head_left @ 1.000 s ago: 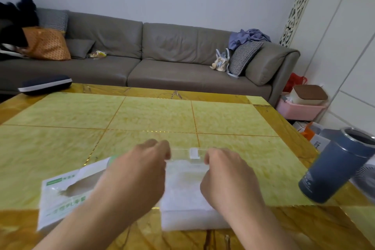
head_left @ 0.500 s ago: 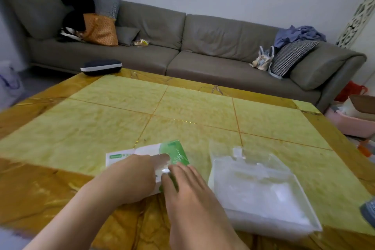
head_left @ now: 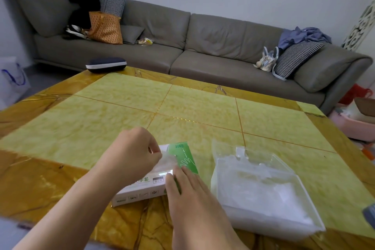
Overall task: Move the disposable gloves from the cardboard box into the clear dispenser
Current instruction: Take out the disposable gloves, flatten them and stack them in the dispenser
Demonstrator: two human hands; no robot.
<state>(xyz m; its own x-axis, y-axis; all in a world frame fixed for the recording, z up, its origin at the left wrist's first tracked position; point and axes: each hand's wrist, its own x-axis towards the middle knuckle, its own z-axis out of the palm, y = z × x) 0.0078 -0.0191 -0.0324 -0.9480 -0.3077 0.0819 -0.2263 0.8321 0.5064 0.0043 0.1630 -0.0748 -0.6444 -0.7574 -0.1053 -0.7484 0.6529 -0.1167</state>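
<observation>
Two hands: left [head_left: 132, 152] pinches seemingly gloves [head_left: 165, 163] from cardboard box [head_left: 162, 178]; right [head_left: 188, 191] presses flat, fingers straight.

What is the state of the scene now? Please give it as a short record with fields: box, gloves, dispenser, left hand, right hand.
box: white and green cardboard box lying flat on the table, left of the dispenser
gloves: a thin clear bunch coming out of the box top
dispenser: clear dispenser, lying on the table with white glove material already inside
left hand: left hand pinches the gloves above the box
right hand: right hand rests with straight fingers on the box, seemingly holding it down
</observation>
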